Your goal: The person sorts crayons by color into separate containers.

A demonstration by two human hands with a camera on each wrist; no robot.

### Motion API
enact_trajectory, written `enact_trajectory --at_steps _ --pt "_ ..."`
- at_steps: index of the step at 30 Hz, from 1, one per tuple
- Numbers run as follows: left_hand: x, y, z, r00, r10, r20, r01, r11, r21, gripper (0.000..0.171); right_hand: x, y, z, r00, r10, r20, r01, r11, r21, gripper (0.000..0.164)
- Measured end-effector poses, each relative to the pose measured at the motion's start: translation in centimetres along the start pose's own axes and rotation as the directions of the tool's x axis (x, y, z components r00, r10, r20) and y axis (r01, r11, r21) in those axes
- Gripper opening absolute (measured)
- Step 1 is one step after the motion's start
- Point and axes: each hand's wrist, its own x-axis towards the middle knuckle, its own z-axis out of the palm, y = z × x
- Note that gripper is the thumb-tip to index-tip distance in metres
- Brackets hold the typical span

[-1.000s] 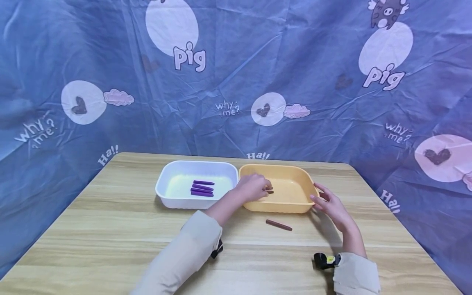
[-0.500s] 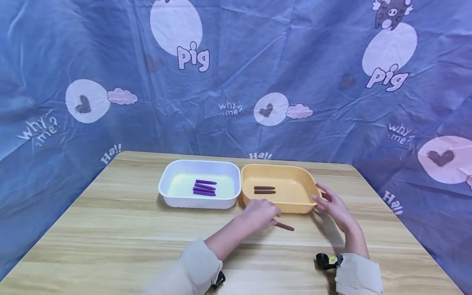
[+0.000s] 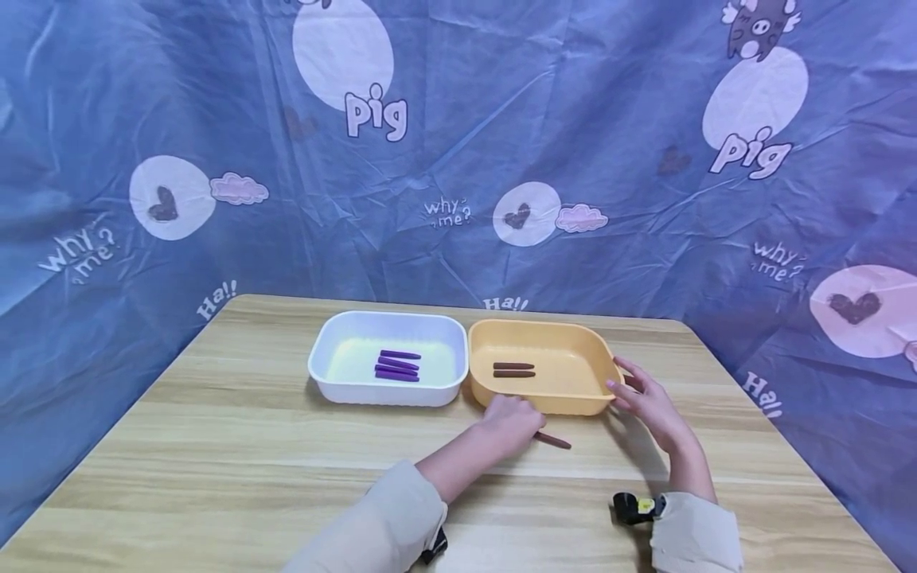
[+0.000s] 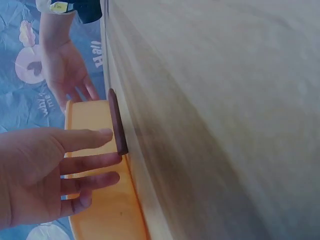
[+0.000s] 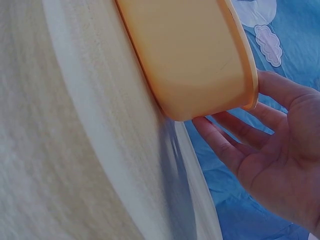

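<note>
In the head view my left hand [image 3: 510, 426] is over the near end of a brown crayon [image 3: 553, 440] lying on the table, just in front of the orange tray [image 3: 544, 404]. The left wrist view puts the thumb and forefinger close beside that crayon [image 4: 117, 122], fingers fairly straight and spread. My right hand [image 3: 650, 404] holds the orange tray's right end. From the right wrist, its thumb [image 5: 272, 85] goes over the rim and the other fingers [image 5: 220, 142] lie against the outer wall. Two brown crayons [image 3: 513, 370] lie side by side inside the orange tray.
A white tray [image 3: 387, 395] with several purple crayons [image 3: 397, 364] stands directly left of the orange one. Both stand toward the back of the wooden table [image 3: 215, 446]. A blue printed cloth [image 3: 401, 263] hangs behind the table.
My left hand has left the two brown crayons in the orange tray and come down toward me, to the crayon on the table. The right hand stays on the orange tray.
</note>
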Motion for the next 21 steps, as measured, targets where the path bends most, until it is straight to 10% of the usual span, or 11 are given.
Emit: enact_trajectory --at_steps 21 --pt "0.6 0.0 1.2 0.997 0.073 -0.016 -0.072 0.995 0.073 0.013 0.4 1.2 -0.4 1.000 -0.019 -0.003 0.019 1.000 0.001 0.071"
